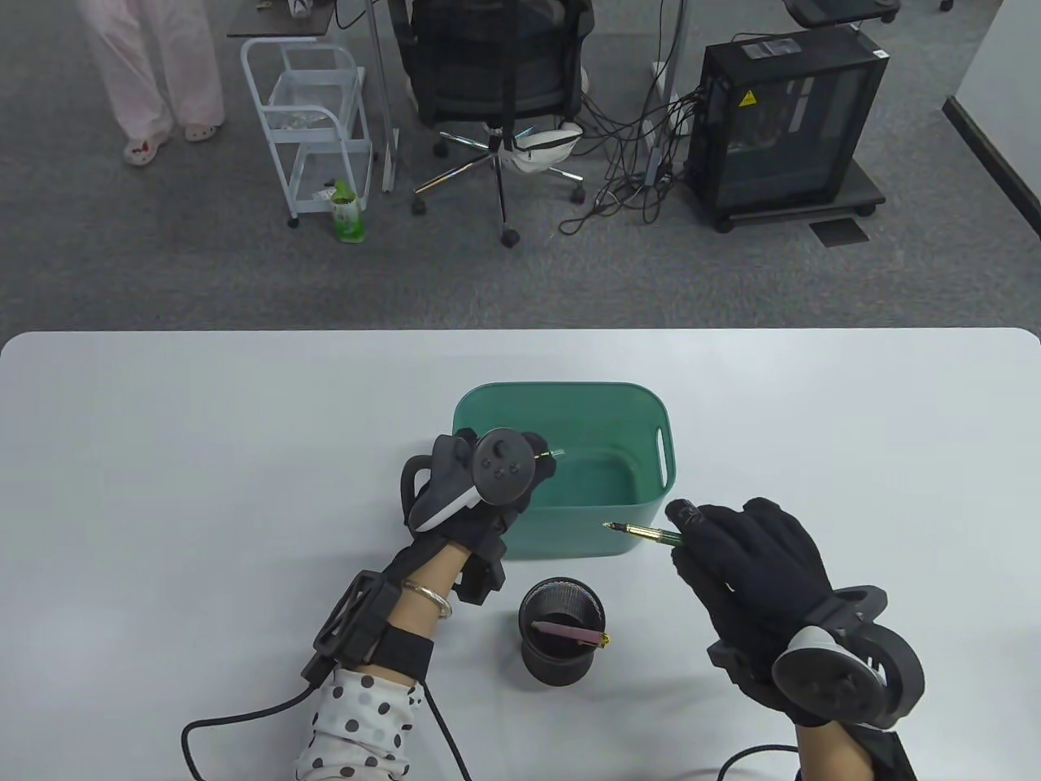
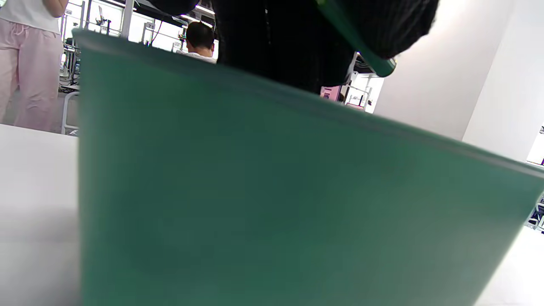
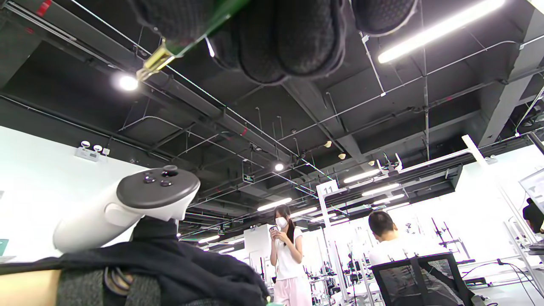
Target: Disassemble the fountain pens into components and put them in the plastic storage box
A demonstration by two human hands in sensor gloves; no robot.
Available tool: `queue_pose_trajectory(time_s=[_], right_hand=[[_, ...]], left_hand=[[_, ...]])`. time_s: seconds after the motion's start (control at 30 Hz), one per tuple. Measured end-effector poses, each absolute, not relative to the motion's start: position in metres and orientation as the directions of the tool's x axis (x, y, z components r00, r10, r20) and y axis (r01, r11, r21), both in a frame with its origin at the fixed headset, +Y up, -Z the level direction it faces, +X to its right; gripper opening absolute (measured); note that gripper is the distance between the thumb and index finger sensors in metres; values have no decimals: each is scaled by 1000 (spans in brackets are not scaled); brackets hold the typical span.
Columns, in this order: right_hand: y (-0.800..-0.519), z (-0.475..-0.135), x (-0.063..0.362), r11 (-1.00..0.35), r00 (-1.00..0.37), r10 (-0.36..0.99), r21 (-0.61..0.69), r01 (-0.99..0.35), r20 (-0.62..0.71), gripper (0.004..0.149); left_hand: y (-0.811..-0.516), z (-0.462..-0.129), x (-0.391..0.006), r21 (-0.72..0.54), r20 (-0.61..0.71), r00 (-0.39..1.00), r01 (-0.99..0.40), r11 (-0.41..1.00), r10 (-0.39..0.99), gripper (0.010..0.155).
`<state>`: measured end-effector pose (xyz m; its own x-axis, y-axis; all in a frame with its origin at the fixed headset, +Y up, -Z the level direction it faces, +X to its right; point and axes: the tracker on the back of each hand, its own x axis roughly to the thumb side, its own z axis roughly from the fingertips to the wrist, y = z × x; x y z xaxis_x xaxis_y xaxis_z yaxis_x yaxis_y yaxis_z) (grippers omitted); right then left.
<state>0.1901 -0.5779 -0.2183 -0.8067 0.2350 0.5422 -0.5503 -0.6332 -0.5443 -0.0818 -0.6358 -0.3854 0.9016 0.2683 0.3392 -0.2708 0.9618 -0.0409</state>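
Note:
A teal plastic storage box [image 1: 569, 389] stands mid-table; its wall [image 2: 255, 191] fills the left wrist view. My left hand [image 1: 538, 457] is over the box's left rim and grips a green pen part [image 1: 554, 452], whose end [image 2: 374, 59] pokes out under the gloved fingers [image 2: 395, 25]. To the right of the box's front corner, my right hand [image 1: 690, 530] grips the green pen body [image 1: 651, 534], gold nib pointing left at the box wall. That nib section [image 3: 158, 60] sticks out from the fingers [image 3: 297, 38] in the right wrist view.
A black mesh pen cup [image 1: 561, 630] stands in front of the box between my forearms, with a pink pen [image 1: 569, 631] lying across its mouth. Beyond the table's far edge are an office chair [image 1: 496, 81], a white cart [image 1: 313, 122] and a computer case [image 1: 785, 122].

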Motion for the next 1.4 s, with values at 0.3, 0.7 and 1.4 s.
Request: queue_pose_trajectory(time_s=[0.3,0.7,1.4], right_hand=[[-578,-220,190,-643,-805,235,-534,-549,545,44],[-579,-221,190,-646,-803,238,-528,-551,546,45],[-582,-223,183,-673,-805,224,-511,-536,550,45]], left_hand=[[-642,-385,-82,-43,345,902,-263,964,261,48],[-643,-381,-82,-25,366,897,-256,966,247,60],[-610,-302,-108,204,552,809,-368,907,204,72]])
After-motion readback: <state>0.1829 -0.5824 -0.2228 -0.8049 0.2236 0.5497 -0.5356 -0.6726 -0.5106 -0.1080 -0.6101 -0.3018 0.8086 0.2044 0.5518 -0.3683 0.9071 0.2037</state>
